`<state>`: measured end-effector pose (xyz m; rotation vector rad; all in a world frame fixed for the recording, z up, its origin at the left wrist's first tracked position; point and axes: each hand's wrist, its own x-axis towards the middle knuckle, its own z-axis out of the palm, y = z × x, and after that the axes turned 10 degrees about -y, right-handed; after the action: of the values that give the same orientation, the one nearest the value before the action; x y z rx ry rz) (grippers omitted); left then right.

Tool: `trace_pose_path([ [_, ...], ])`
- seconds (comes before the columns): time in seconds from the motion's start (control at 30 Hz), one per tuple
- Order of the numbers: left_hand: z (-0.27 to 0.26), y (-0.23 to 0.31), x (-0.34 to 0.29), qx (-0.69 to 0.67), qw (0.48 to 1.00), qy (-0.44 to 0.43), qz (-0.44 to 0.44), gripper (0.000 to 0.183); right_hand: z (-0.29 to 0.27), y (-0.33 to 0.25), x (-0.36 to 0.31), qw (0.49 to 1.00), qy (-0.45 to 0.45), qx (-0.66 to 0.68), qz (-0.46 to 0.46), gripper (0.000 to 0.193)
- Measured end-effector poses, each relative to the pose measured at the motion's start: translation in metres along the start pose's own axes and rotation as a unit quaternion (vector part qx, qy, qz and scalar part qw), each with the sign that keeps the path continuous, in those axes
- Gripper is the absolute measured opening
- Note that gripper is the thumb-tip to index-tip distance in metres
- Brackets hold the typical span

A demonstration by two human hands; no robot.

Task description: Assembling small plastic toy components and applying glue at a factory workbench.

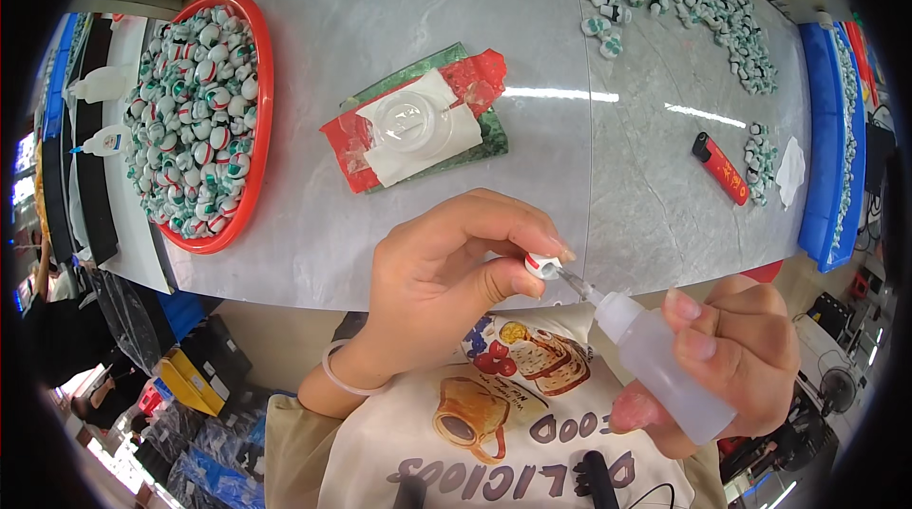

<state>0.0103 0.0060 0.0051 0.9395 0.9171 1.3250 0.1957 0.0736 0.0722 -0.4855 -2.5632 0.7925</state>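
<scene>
Between the thumb and forefinger of my left hand (432,267) is a small round white piece with a red stripe (543,267). My right hand (736,357) grips a translucent squeeze bottle (670,371), tilted so that its thin nozzle tip (577,283) meets the piece or nearly so; I cannot tell if they touch. Both hands are just off the table's near edge, above my printed apron. Beyond them on the table, a clear round dish (410,124) rests on white paper, over red (480,77) and green (418,72) sheets.
At the left, a red tub (258,110) is heaped with small white, green and red pieces. Two squeeze bottles stand beyond it. On the right lie a red lighter (719,169), scattered white-green pieces (736,29) and a scrap of white paper (790,172), near a blue bin (825,129).
</scene>
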Motion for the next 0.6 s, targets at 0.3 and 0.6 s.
trace_pose_path([
  [0.3,0.002,0.001,0.002,0.006,1.0,0.0,0.008,0.018,-0.002,-0.015,-0.001,0.999,-0.002,-0.032,0.016,0.062],
  [0.6,0.002,0.0,0.002,0.005,1.0,-0.001,0.009,0.016,-0.008,-0.025,-0.002,0.995,-0.056,-0.06,0.06,0.064],
])
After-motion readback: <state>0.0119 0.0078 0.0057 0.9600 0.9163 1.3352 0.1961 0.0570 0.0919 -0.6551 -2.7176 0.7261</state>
